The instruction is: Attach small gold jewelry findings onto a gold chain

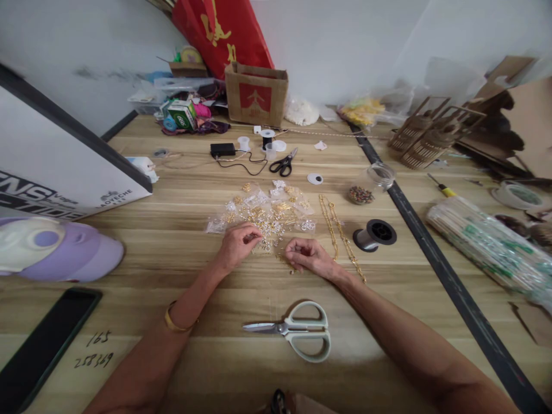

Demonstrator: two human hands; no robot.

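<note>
My left hand (240, 244) is at the near left edge of a spread of small silver and gold beads (269, 224), thumb and forefinger pinched together. What the pinch holds, if anything, is too small to make out. Just right of the beads, my right hand (309, 256) rests low over the table with its fingers curled in; a few tiny gold pieces lie beside the fingertips. Small clear bags (254, 199) of findings lie behind both hands. A gold beaded chain (332, 221) stretches along the table beyond my right wrist. Pale-handled scissors (297, 330) lie nearer me, between my forearms.
Right of the chain stand a spool of thin wire (374, 234) and a clear jar (366, 187) of coloured beads. Black scissors (283, 164) lie farther back. A phone (47, 345) and a purple-white object (64, 250) occupy the left; wrapped sticks (487, 247) lie right.
</note>
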